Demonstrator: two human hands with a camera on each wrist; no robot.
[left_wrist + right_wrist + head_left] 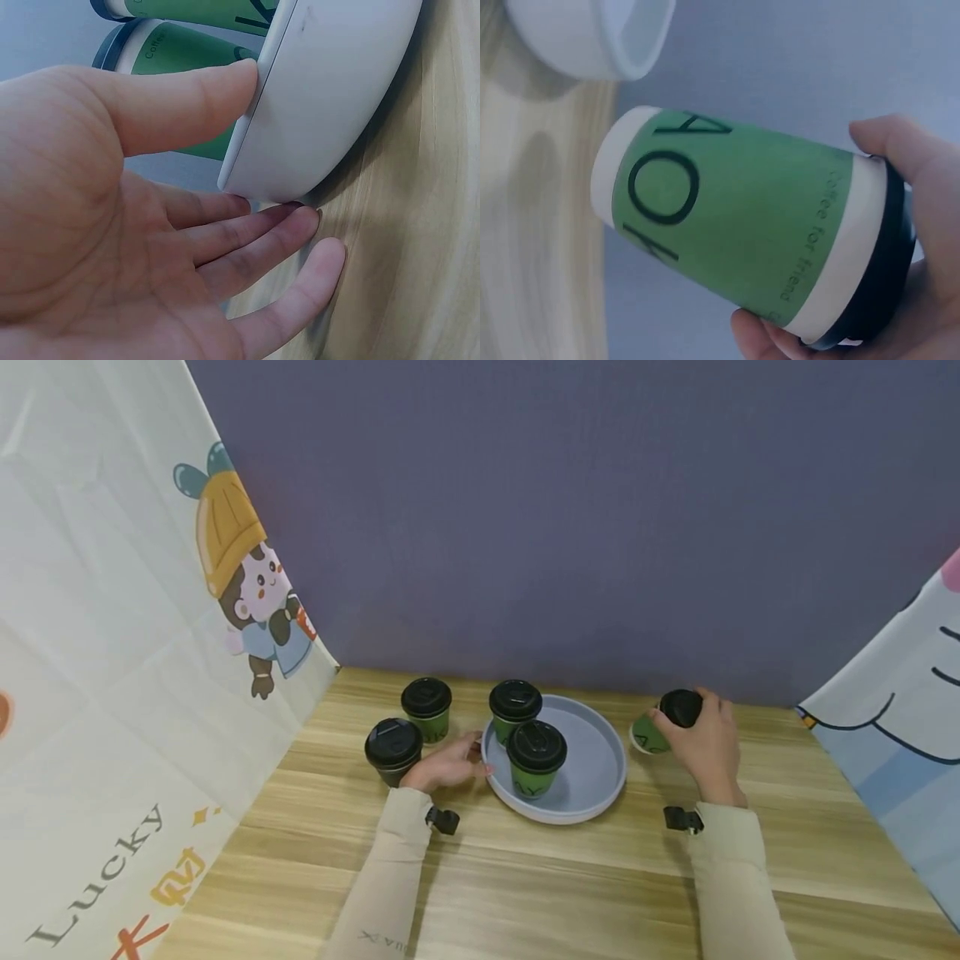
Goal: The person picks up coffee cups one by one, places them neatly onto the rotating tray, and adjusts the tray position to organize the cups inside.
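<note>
My right hand (705, 743) grips a green paper coffee cup (742, 217) around its black lid, fingers and thumb on opposite sides. The cup tilts, its white base toward the tray, just right of it in the head view. My left hand (450, 764) holds the left edge of a round, pale grey-blue tray (588, 777). In the left wrist view the thumb (202, 97) lies at the rim and the other fingers reach along the outer wall near the table. Two lidded green cups, a back one (515, 702) and a front one (536, 756), stand upright on the tray's left half.
Left of the tray stand two more black-lidded cups, one farther back (427, 706) and one nearer (393, 747), close by my left wrist. A dark grey-blue panel (525, 527) rises behind the wooden table (570, 885). Printed white sheets flank both sides.
</note>
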